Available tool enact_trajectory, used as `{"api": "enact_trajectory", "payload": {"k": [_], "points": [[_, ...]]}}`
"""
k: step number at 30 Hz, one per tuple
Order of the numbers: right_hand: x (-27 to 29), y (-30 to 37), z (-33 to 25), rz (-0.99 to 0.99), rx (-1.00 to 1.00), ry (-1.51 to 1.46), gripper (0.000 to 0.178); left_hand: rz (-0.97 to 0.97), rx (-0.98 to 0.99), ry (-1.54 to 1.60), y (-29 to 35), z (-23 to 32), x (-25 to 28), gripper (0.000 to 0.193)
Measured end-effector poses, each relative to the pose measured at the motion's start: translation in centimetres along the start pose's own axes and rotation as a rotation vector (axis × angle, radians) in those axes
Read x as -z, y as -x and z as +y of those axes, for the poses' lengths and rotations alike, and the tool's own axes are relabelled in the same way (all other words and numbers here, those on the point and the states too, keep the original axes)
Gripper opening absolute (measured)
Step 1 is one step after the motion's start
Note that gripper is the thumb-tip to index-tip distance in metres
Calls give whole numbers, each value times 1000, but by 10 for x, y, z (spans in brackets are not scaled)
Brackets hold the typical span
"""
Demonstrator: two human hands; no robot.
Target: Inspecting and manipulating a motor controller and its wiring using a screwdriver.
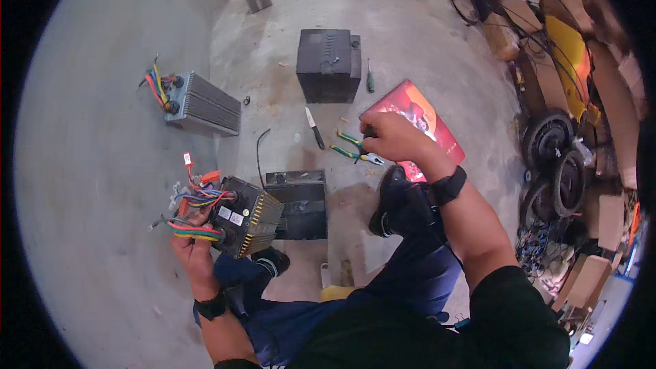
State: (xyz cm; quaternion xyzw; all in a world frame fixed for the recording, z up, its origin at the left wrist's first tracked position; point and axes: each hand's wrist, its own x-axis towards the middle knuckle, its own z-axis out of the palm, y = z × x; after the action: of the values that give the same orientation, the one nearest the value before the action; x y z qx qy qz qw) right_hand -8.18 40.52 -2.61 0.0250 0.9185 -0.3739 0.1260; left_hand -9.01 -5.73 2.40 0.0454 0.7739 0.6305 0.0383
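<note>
Head view, finned box (263, 215), just right of left fingers (199, 217)

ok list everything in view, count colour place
Wired finned box: 1, black, lower left
Metal boxes: 2, grey, upper left
Blocks: 2, black, centre
Knife: 1, black handle, centre
Pliers: 1, green handles, centre
Screwdriver: 1, green, upper centre
Cable: 1, black, centre left
Printed package: 1, red, centre right
Rims: several, black, right
Cardboard: several, brown, right
Sheet: 1, yellow, upper right
Wires: many, mixed, lower right
Shoes: 2, black, lower centre
Left grip: 1, bare, lower left
Right grip: 1, bare, centre
</note>
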Motion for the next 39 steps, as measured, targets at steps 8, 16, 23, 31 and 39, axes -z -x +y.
{"api": "enact_trajectory", "payload": {"k": [8, 16, 23, 31, 39], "points": [[-13, -9, -26, -103, 43, 98, 26, -72, 6, -68, -16, 17, -11, 35], [-3, -1, -21, -103, 65, 183, 25, -80, 22, -96, -23, -6, -24, 37], [-9, 8, -32, -134, 81, 229, 25, -70, 38, 86, -20, -4, -36, 51], [-3, 14, -23, -144, 77, 192, 26, -129, 139, 319, -17, 9, -45, 52], [41, 24, 30, 282, -38, -49, 39, -59, 98, 321, -20, -7, -40, 47]]}}
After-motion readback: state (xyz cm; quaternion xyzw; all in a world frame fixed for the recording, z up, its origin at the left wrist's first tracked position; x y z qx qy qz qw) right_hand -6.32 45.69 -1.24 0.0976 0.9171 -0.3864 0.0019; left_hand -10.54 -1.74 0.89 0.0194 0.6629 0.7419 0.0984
